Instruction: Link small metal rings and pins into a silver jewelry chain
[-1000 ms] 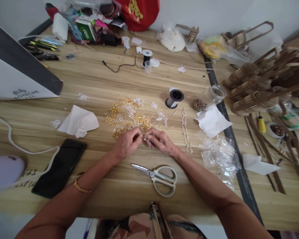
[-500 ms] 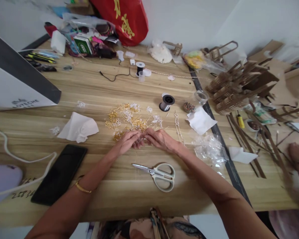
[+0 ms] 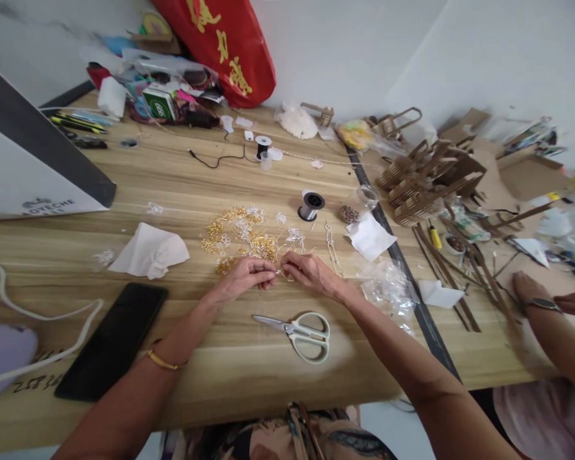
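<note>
My left hand (image 3: 249, 276) and my right hand (image 3: 311, 271) meet near the middle of the table, their fingertips pinched close together. Between them shows a small pale piece of beadwork (image 3: 278, 272), too tiny to make out fully. Just beyond my fingers lies a loose heap of gold beads (image 3: 262, 245) mixed with clear and silvery beads (image 3: 294, 236). To the right of my right hand, a thin beaded strand (image 3: 332, 246) is stretched out on the wood. Scissors with pale handles (image 3: 311, 337) lie nearer to me, below both hands, untouched.
A wire spool (image 3: 311, 206) stands behind the beads. At left are a white cloth (image 3: 148, 250) and a black phone (image 3: 112, 342). Crumpled clear plastic bags (image 3: 390, 291) and small woven baskets (image 3: 414, 188) occupy the right. Another person's hand (image 3: 529, 287) rests at the far right.
My fingertips have drawn slightly apart, uncovering the small pale piece between them. The view has shifted right, bringing more of the other person's arms into sight.
</note>
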A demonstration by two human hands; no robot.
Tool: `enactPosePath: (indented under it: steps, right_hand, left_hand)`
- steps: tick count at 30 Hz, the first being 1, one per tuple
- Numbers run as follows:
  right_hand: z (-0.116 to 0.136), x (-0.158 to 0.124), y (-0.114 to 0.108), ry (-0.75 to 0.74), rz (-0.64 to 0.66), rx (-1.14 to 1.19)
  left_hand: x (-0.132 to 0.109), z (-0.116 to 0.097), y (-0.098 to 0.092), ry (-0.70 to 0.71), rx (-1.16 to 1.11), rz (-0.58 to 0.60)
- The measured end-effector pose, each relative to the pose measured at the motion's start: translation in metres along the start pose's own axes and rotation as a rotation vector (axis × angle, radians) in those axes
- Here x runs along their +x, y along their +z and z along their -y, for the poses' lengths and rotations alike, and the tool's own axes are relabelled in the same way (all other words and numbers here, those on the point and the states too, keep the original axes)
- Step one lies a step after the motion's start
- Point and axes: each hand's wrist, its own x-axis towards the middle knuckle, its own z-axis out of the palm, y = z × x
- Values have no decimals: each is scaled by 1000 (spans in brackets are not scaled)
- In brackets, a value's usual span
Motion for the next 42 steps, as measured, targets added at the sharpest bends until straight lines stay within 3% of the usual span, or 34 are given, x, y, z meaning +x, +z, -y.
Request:
enactPosePath:
  steps: [5, 10, 17, 26, 30, 33, 38, 42]
  right_hand:
    - [0, -14, -2, 18, -130, 20]
    - [22, -47, -3, 184, -293, -118]
    - [59, -91, 15, 189, 156, -312]
    - [75, -99, 30, 304, 294, -431]
    - [69, -105, 17, 356, 265, -258]
    - [59, -110, 5, 381, 209, 105]
    - [45, -108, 1, 458, 95, 678]
    - [38, -100, 9, 499, 46, 864]
  left_hand:
    - [0, -2, 0, 15, 23, -12]
    - [1, 1, -4, 13, 9, -38]
    - [1, 1, -6, -1, 0, -99]
    - [2, -2, -10, 58, 116, -201]
    - [2, -5, -9, 185, 287, -266]
    - [1, -9, -8, 285, 311, -295]
    - [0, -12, -8, 139, 148, -269]
    - [1, -7, -12, 116, 46, -284]
